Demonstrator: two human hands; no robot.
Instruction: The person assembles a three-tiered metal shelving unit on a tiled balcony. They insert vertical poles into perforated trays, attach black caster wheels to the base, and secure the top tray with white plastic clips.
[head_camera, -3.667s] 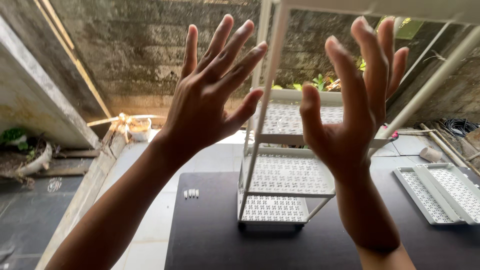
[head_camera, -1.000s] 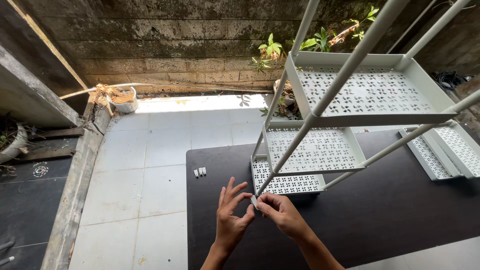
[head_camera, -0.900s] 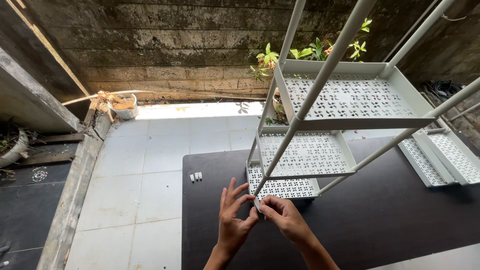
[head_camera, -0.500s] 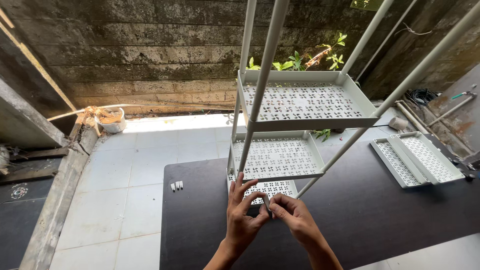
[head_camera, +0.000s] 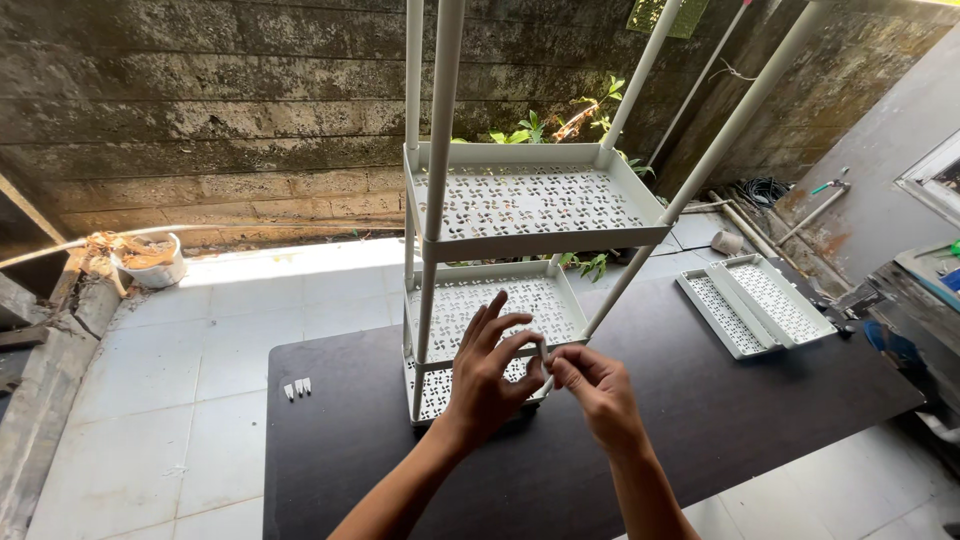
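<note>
A dark, matt, rectangular worktop (head_camera: 720, 400) is set on a pale tiled floor (head_camera: 200, 330), with a rough, stained masonry wall (head_camera: 200, 100) at the far side. A pale grey shelf rack (head_camera: 500, 260) stands upright at the middle of the worktop, its long axis vertical. It is built from four slender round poles and three shallow rectangular trays, each tray floor perforated in a pinwheel pattern; the finish appears smooth. The poles run up past the top edge of the view.

To the right, near the far right edge of the worktop, two loose perforated trays (head_camera: 755, 305) of the same kind are laid flat side by side, touching. On the left of the worktop, a few small white caps (head_camera: 297, 388) are stood in a short row.

At the near right corner of the rack, by the lower trays, both hands are raised. The left hand (head_camera: 485, 375) is spread, with the fingers partly open against the rack's near side. The fingers of the right hand (head_camera: 595, 390) are pinched closed on a small pale piece (head_camera: 544, 352) next to the near right pole; its exact shape cannot be told.
</note>
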